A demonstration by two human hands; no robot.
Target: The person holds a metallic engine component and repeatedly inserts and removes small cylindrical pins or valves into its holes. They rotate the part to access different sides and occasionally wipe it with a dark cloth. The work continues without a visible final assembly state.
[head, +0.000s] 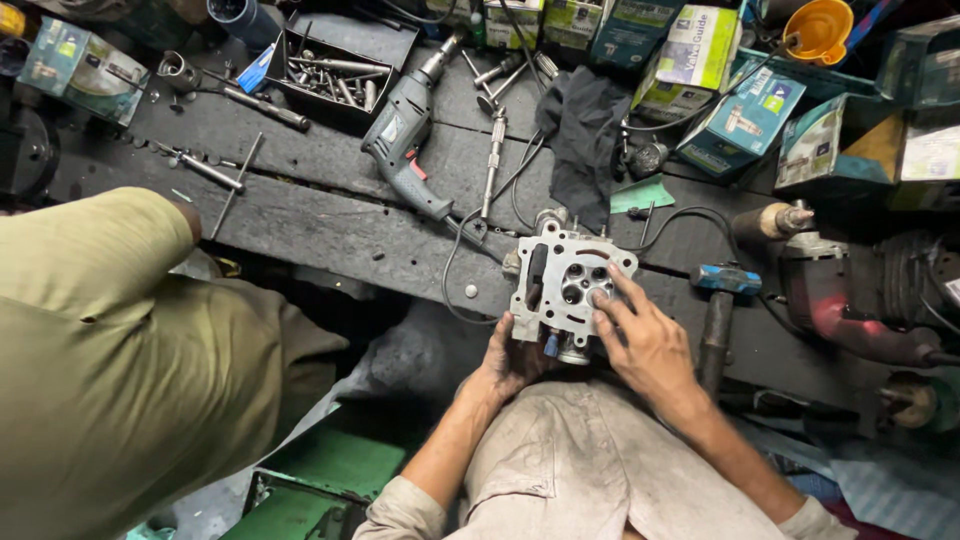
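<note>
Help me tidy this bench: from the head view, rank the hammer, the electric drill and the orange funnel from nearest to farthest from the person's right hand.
From the right hand:
1. Hammer, just to its right on the bench.
2. Electric drill, up and to the left, beyond the cylinder head that the hand touches.
3. Orange funnel, at the far top right edge.

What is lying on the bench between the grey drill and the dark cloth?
In the head view, a long metal tool lies between the drill and the cloth, with thin black cables looping beside it.
</note>
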